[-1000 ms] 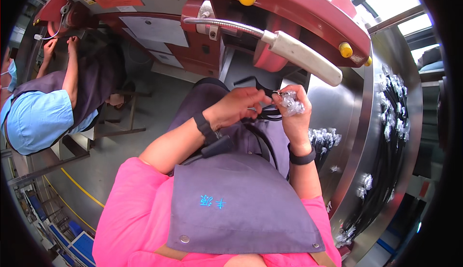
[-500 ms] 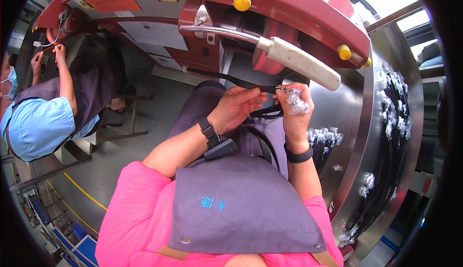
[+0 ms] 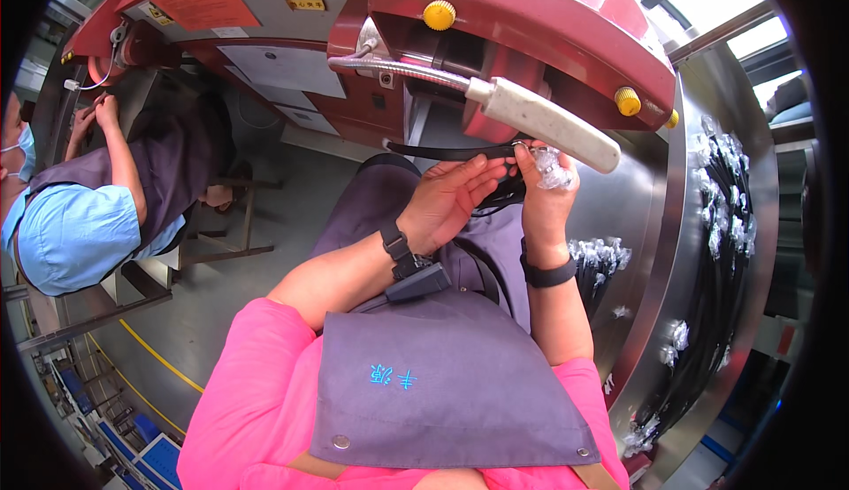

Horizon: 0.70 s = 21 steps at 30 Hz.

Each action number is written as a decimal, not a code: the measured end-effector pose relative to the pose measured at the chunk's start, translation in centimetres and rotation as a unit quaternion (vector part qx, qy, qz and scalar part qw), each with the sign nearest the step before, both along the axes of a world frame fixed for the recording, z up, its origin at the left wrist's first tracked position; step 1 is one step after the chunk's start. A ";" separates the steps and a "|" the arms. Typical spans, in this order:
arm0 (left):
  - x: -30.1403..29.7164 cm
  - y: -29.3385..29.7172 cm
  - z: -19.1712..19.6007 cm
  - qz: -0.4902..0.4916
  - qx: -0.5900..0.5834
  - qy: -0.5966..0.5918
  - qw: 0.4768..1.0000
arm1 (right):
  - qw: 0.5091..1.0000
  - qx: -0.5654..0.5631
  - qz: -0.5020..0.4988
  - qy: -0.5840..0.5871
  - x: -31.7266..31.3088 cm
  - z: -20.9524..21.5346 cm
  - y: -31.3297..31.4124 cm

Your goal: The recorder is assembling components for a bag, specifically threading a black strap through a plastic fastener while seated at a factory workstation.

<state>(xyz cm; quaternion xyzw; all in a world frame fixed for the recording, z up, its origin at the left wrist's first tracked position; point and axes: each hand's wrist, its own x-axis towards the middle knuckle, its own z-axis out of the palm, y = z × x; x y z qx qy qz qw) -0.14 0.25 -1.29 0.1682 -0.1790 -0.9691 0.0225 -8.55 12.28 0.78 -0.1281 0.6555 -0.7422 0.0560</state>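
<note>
so the thing being worked on is a thin black cable (image 3: pixel 451 150) with a little clear plastic wrap (image 3: pixel 553 170) bunched at one end, held up right under the front of a big red machine (image 3: pixel 531 30), just below its white-sleeved lever handle (image 3: pixel 544 123). The right hand (image 3: pixel 544 202) is closed around the wrapped end, fingers curled on the plastic, looks like it's pinning that end steady. The left hand (image 3: pixel 447 202) is cupped with fingers bent, fingertips on the cable just beside the right hand, so it's grasping too, not loose. Both hands are touching at the tips, probably because the end is small and fiddly and needs two-handed control. More black cable loops hang down behind the hands onto the grey apron (image 3: pixel 442 384). Both wrists have black bands, and the person wears pink sleeves. Off to the right there's a curved stainless steel table (image 3: pixel 654 225) with a long row of the same black cables (image 3: pixel 734 251) laid along the rim, wrapped ends sticking out, so likely a batch within easy reach. On the left a co-worker in a blue shirt (image 3: pixel 71 233) sits at another station, hands up at their own machine, well apart
</note>
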 end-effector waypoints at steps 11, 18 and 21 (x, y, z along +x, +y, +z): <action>-0.1 0.0 -0.3 0.009 0.013 0.001 1.000 | 0.999 0.010 0.027 -0.024 -0.6 0.4 -0.3; -0.1 -0.1 -0.4 0.015 0.012 -0.004 1.000 | 0.999 0.020 0.027 -0.013 -1.0 0.0 -0.4; -0.1 -0.1 -0.1 0.017 0.011 -0.009 1.000 | 0.999 0.016 0.026 -0.022 -1.1 0.0 -0.6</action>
